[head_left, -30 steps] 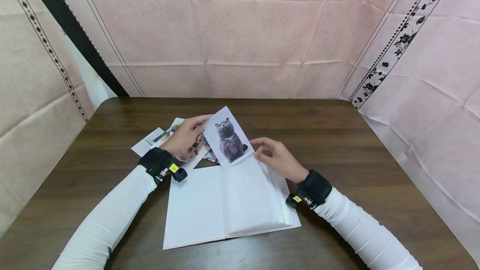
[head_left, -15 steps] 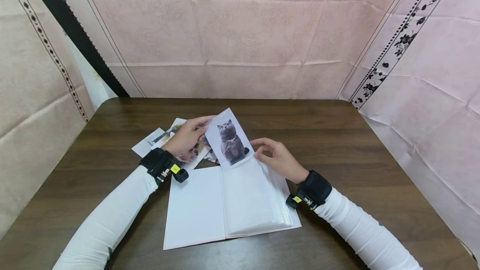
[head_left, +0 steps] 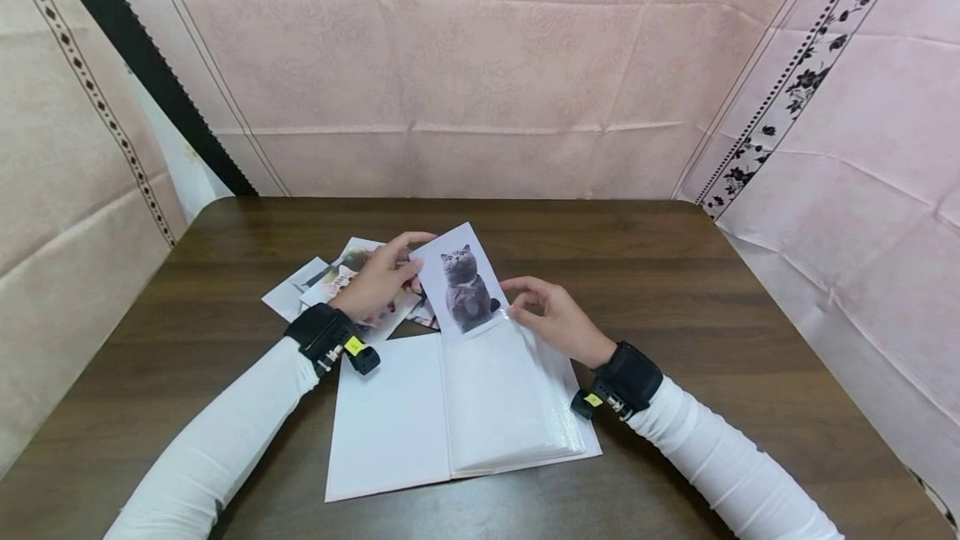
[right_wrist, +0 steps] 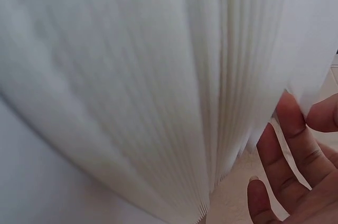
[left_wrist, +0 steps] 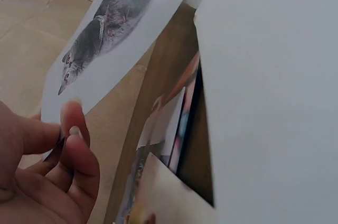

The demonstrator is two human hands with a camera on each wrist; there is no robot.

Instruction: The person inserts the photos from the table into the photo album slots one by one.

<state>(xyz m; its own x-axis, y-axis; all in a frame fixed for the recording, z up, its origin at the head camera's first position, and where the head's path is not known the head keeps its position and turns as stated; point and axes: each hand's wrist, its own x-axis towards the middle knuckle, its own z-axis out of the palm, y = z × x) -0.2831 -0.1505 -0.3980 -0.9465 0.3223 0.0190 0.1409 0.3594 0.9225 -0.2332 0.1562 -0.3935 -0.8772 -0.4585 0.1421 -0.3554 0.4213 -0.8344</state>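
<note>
The cat photo [head_left: 465, 286] has slid a little toward four o'clock over the last second and turned more upright, so its lower edge sits squarer to the top of the album page [head_left: 495, 407]. The left hand [head_left: 378, 280] has travelled with it, thumb and fingers pinching the photo's edge at about ten o'clock. The right hand [head_left: 553, 319] has barely moved: thumb and forefinger pinch the page's upper edge, by the photo's four o'clock corner. The photo stands at twelve o'clock of the open album [head_left: 390, 415], tilted and mostly outside it. To judge by this, the edge is being lined up with the sleeve's mouth; whether any of it is inside, I cannot tell. Loose photos [head_left: 318, 286] lie overlapping on the counter [head_left: 675, 298], at the album's eleven o'clock.
</note>
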